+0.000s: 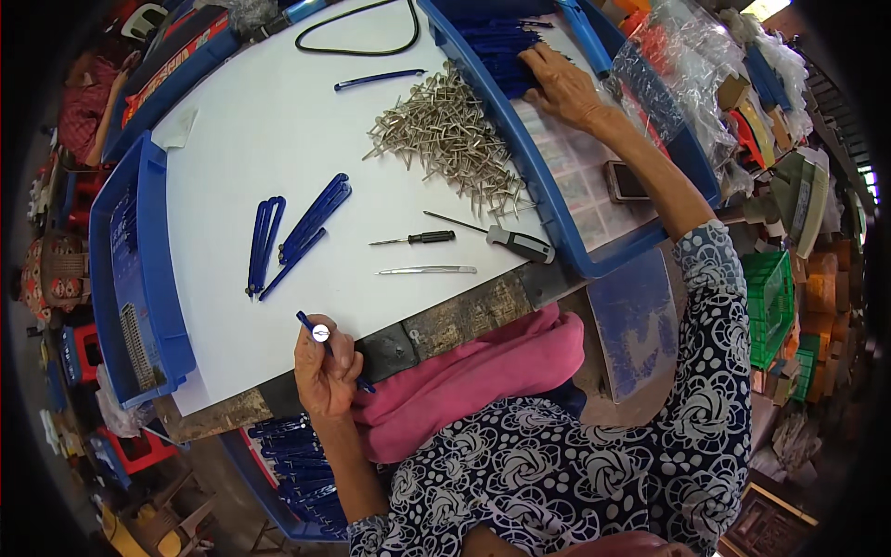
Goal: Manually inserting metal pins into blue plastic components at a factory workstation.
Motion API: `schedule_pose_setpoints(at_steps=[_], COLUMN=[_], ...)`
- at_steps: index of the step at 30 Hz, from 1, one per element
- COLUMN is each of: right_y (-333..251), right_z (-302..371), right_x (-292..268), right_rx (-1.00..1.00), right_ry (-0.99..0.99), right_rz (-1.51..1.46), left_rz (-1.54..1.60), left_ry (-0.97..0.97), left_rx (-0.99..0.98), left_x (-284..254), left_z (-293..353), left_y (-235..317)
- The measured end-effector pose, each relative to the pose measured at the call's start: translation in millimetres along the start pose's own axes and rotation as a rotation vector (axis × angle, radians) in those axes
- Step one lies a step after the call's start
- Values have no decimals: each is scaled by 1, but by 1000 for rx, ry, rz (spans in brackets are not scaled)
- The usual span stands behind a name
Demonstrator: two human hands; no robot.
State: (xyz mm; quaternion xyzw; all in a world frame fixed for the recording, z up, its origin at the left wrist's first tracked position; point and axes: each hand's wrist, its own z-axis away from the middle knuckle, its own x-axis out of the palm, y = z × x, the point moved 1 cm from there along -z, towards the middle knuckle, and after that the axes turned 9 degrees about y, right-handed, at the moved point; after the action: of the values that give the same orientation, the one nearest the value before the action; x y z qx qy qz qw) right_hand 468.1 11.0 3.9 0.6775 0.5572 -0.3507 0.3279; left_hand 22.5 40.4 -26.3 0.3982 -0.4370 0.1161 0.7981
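Note:
My left hand (327,376) is closed around a narrow blue strip (303,318) at the table's front edge. A shiny round metal head (321,332) shows against that strip, above my fingers. My right hand (566,88) reaches into the large blue tray (543,200), its fingers apart and resting on a pile of blue strips (501,56). Several more blue strips (314,218) lie in small groups on the white tabletop (223,343), and a single strip (379,80) lies farther back. A heap of silver metal pins (450,139) sits beside the large tray.
Near the front edge lie a black-handled screwdriver (432,237), a larger grey-and-black screwdriver (524,244) and tweezers (427,270). A black cord loop (357,46) lies at the back. Another blue tray (162,269) borders the left side. Pink cloth (483,381) covers my lap.

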Motion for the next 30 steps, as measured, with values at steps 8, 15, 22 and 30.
schedule_pose_setpoints(at_steps=[8,15,22,30], right_y=[1,-4,-7,3], right_z=[1,2,0,13], right_x=[-4,-9,-12,-18], right_rx=[18,-30,-70,-104], right_ry=[-88,-158,-179,-218], right_rz=[-63,-99,-73,-46], left_rz=[-23,-49,-44,-36], left_ry=[-90,-44,-71,-59], left_rx=[-7,28,24,25], left_x=[-1,3,0,2], left_z=[1,1,1,1], left_y=[3,2,3,1])
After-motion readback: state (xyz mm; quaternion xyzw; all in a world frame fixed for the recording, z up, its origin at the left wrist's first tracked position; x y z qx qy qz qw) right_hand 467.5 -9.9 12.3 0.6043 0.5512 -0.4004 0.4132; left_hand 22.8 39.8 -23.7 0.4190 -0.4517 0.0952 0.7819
